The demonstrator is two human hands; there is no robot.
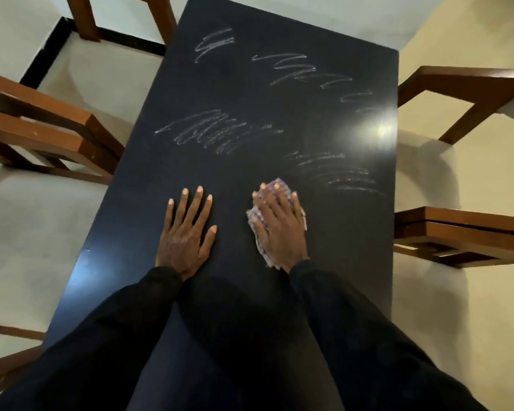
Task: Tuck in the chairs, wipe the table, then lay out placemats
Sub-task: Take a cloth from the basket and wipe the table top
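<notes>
A black table (279,93) runs away from me, with several patches of white chalk scribble (208,132) on its middle and far part. My left hand (187,232) lies flat on the near part of the tabletop, fingers straight and spread. To its right, my right hand (279,229) presses a small checked purple-and-white cloth (254,216) flat against the table with straight fingers. The cloth shows around the hand's edges, and most of it is hidden under the palm. A chalk patch (339,173) lies just beyond and to the right of the cloth.
Wooden chairs with pale seats stand along both long sides: two on the left (42,129) and two on the right (463,232). A further chair back (119,16) shows at the top left. A lamp's glare (382,130) reflects near the table's right edge.
</notes>
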